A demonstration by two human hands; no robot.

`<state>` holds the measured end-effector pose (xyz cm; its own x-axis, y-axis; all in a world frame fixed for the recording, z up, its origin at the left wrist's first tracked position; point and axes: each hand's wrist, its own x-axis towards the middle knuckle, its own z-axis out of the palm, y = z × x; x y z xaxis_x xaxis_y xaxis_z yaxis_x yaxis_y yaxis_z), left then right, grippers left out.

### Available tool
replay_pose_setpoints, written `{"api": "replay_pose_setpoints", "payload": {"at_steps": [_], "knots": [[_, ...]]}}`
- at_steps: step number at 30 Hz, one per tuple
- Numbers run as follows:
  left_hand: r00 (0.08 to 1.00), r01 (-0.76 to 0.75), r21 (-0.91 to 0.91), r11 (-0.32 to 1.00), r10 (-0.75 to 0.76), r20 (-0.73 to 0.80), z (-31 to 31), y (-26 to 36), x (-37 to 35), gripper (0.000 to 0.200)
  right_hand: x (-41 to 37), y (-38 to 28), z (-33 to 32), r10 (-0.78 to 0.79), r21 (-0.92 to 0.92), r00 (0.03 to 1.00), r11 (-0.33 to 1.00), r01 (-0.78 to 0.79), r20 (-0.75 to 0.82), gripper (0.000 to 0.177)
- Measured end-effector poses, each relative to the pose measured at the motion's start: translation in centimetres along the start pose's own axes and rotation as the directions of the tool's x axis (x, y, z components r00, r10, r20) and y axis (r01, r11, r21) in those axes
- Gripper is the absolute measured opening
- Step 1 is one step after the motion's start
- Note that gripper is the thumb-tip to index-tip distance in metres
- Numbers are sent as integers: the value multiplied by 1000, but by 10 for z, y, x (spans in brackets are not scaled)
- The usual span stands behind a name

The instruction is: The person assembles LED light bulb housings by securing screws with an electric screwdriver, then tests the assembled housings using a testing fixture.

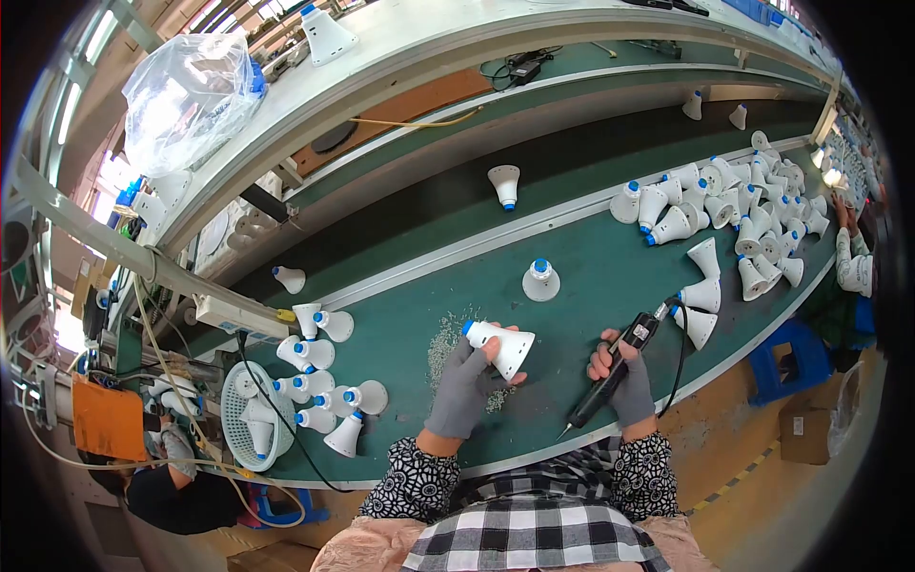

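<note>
White cone is in the left hand, over the front edge of the green table.
The left hand's fingers close around the cone, its blue cap pointing left. Just beside it, the right hand wraps a black screwdriver, tip down. I think it is better to keep the cone steady and the tip straight.

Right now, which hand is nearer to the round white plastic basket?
Left. The left hand, holding a white cone-shaped housing, is right of the basket; the right hand, gripping a black power screwdriver, lies farther right.
</note>
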<state>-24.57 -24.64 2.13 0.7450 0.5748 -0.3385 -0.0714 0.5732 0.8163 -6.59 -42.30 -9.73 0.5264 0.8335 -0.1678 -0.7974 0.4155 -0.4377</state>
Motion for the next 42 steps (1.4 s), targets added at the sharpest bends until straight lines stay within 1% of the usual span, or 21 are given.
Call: {"api": "replay_pose_setpoints", "payload": {"at_steps": [4, 7, 8, 10, 14, 20, 26, 32, 35, 38, 42], "knots": [[1000, 26, -12, 1000, -26, -8, 3, 4, -2, 42, 2, 0, -4, 11, 27, 1000, 1000, -11, 16, 34], [1000, 20, -12, 1000, -21, -23, 4, 4, -3, 42, 1, 1, 1, -6, -29, 1000, 1000, 5, -10, 37], [999, 15, -10, 1000, -16, -31, 5, 4, -3, 42, 1, 1, 0, 5, -9, 1000, 1000, -4, 12, 35], [1000, 24, -36, 999, -24, -5, -2, 0, 0, 40, 2, 1, -3, 22, 30, 998, 999, -23, 55, 31], [1000, 23, -56, 998, -23, -8, -1, 1, -1, 38, 1, 0, 2, 13, -8, 999, 1000, -13, 41, 31], [998, 50, -36, 998, -49, 32, -2, 4, 1, 37, 1, 0, 2, 20, 6, 999, 1000, -21, 37, 31], [998, -50, 51, 997, 52, -36, 7, 4, -1, 37, 2, 1, -2, 37, 31, 998, 999, -39, 44, 31], [1000, -23, 7, 1000, 23, 4, 4, 5, 0, 39, 2, 0, -2, 35, 32, 997, 999, -37, 65, 31], [1000, -14, 21, 1000, 14, 4, 1, 4, 0, 39, 3, 0, -3, 43, 41, 997, 998, -46, 64, 31], [999, -40, 58, 998, 41, -17, 2, 4, 0, 40, 3, 0, -2, 39, 38, 998, 998, -41, 56, 31], [999, -39, 49, 998, 41, -24, 3, 5, -1, 40, 3, 0, -2, 38, 40, 997, 998, -40, 62, 31]]}}
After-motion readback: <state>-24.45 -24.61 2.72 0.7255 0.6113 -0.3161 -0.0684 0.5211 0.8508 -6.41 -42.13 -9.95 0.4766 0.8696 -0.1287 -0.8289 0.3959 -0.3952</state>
